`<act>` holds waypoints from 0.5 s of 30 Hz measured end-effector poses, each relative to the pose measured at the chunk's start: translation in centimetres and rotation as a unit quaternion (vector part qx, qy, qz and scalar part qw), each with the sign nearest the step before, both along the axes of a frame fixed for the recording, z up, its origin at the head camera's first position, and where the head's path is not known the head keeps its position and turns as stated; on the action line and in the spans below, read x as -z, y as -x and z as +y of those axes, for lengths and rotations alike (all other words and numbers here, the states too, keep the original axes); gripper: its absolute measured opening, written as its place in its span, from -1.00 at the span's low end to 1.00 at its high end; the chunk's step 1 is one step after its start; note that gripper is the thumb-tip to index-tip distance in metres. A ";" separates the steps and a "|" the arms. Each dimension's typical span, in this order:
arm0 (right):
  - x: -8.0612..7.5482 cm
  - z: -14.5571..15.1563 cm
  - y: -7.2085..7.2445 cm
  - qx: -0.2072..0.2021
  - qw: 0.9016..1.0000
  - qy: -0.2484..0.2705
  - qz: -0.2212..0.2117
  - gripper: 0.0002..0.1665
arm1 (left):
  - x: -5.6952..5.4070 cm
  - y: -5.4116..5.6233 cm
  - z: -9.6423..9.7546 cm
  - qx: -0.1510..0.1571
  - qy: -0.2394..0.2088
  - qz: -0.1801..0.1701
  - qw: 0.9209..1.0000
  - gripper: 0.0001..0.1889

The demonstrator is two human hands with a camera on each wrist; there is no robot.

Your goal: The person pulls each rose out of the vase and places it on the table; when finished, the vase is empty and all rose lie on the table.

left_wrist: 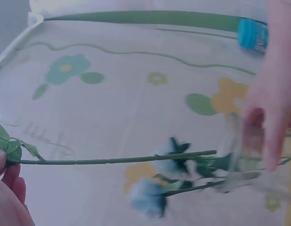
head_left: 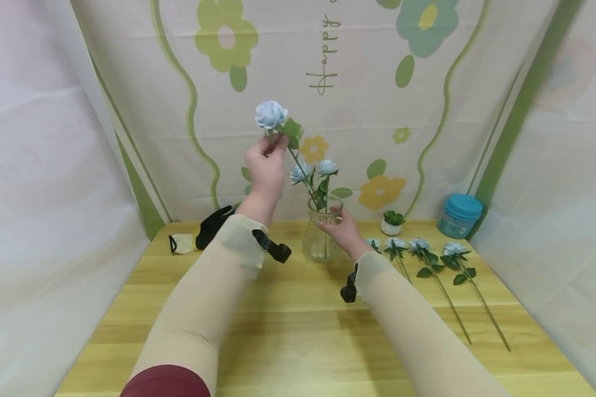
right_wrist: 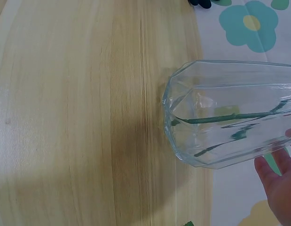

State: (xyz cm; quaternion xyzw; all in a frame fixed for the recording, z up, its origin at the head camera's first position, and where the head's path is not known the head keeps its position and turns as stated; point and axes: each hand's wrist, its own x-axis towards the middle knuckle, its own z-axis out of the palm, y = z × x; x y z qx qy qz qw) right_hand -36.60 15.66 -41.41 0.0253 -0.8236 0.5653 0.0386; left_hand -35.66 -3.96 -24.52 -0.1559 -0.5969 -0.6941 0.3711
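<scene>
My left hand (head_left: pixel 268 168) pinches the stem of a light-blue artificial rose (head_left: pixel 270 114) just below its bloom, beside a green leaf. The rose is raised, its stem slanting down toward the vase mouth; in the left wrist view the bare stem (left_wrist: pixel 107 161) ends close to the blooms in the vase. My right hand (head_left: pixel 347 234) grips the clear glass vase (head_left: pixel 314 242) near its neck, thumb and fingers on either side. Two blue roses stand in the vase, one bloom (head_left: pixel 328 167) upright, the other leaning left. Their stem ends (right_wrist: pixel 211 118) show through the glass in the right wrist view.
Several more blue roses (head_left: pixel 454 251) lie side by side on the wooden table (head_left: pixel 288 342) at the right. Behind them stand a small potted succulent (head_left: pixel 392 220) and a blue-lidded tub (head_left: pixel 459 215). A black glove-like item (head_left: pixel 212 226) lies back left. A printed curtain hangs behind.
</scene>
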 end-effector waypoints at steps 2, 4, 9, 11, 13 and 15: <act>0.0 0.0 0.0 0.000 1.000 -0.001 0.001 -0.17 | -1.3 -0.4 -1.0 -0.020 -0.001 0.019 1.000 -0.91; 0.1 0.0 0.1 0.003 1.000 -0.002 0.002 -0.18 | -2.4 -0.7 -2.1 -0.042 0.000 0.023 0.999 -0.94; 0.1 0.1 0.2 0.007 1.000 -0.005 0.001 -0.16 | -4.1 -1.4 -5.0 -0.051 0.012 -0.014 0.999 -0.90; 0.1 0.1 0.2 0.004 1.000 -0.005 -0.002 -0.14 | -4.0 -1.7 -6.3 -0.051 0.022 -0.049 0.997 -0.85; 0.1 0.1 0.2 0.001 1.000 -0.005 -0.005 -0.12 | -3.5 -2.1 -7.7 -0.062 0.038 -0.087 0.994 -0.83; 0.1 0.1 0.1 0.001 1.000 -0.006 -0.006 -0.12 | -2.7 -2.7 -9.0 -0.064 0.062 -0.130 0.988 -0.80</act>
